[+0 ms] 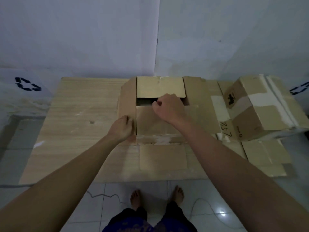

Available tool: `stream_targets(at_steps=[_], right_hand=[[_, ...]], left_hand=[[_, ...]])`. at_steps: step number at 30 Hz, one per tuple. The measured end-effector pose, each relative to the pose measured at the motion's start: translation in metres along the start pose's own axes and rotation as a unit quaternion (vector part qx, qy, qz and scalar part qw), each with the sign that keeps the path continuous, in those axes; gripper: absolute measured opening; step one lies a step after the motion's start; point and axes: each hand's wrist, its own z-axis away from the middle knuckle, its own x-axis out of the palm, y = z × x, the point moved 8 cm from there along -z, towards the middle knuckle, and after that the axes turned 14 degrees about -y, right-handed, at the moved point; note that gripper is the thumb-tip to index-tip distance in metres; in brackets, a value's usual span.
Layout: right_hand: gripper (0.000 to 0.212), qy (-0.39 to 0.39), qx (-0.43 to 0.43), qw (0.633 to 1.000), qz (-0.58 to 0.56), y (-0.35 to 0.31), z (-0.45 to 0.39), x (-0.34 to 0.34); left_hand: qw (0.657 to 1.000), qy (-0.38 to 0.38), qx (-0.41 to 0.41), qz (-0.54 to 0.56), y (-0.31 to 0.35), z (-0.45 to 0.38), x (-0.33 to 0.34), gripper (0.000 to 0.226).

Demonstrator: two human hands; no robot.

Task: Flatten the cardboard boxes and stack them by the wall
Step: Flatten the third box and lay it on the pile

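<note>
- Box [160, 118] in the middle is what we have in both hands; it stands open-topped on the flattened sheet [80, 118], close to the wall corner [157, 47].
- Our right hand [168, 108] is curled over the near top flap [148, 119] at its far edge, fingers hooked into the dark gap between that flap and the far flap [160, 87].
- Our left hand [122, 128] pinches the near end of the left side flap [127, 101], thumb and fingers closed on the cardboard edge.
- The right side flap [195, 97] spreads outward, and another flap [163, 157] lies flat toward us on the sheet.
- To the right, a second box [260, 108], still taped and tilted, rests on more flattened cardboard [264, 154]; handwritten digits show on a panel beside it.
- White panels with black recycling marks [27, 84] lean at the far left and far right.
- Below, our bare feet [136, 198] stand on the pale tiled floor [107, 195], and a thin cord [205, 202] lies across the tiles.
</note>
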Motion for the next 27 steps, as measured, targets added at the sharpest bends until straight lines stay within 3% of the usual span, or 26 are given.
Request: stream_targets(at_steps=[2,5,7,9,12,17,22,27], right_hand=[[0.042,-0.096,0.012,0.995,-0.032,-0.009,0.009,0.001],[0.016,-0.264,0.028,0.963,-0.054,-0.009,0.034,0.031],[0.041,-0.292,0.034,0.955,-0.035,0.003,0.049,0.063],[0.051,-0.230,0.050,0.972,-0.022,0.019,0.059,0.085],[0.043,-0.142,0.055,0.988,-0.027,0.037,0.058,0.100],[0.046,-0.181,0.004,0.984,-0.008,0.029,0.030,0.093],[0.049,-0.067,-0.025,0.997,-0.028,0.038,-0.009,0.061],[0.072,-0.044,-0.001,0.994,0.104,0.045,-0.069,0.039]], left_hand=[[1.000,-0.004,-0.004,0.018,0.001,-0.003,-0.001,0.040],[1.000,-0.014,0.004,-0.010,0.006,-0.006,0.003,0.035],[0.998,-0.026,0.015,-0.046,0.012,-0.008,0.009,0.028],[0.997,-0.032,0.024,-0.062,0.017,-0.010,0.016,0.026],[0.998,-0.019,0.007,-0.059,0.014,-0.012,0.026,0.029],[0.994,0.033,-0.034,-0.095,0.023,-0.012,0.020,0.038],[0.995,0.048,-0.027,-0.088,0.025,-0.043,0.002,0.053],[0.994,0.036,-0.024,-0.095,0.034,-0.089,-0.025,0.081]])
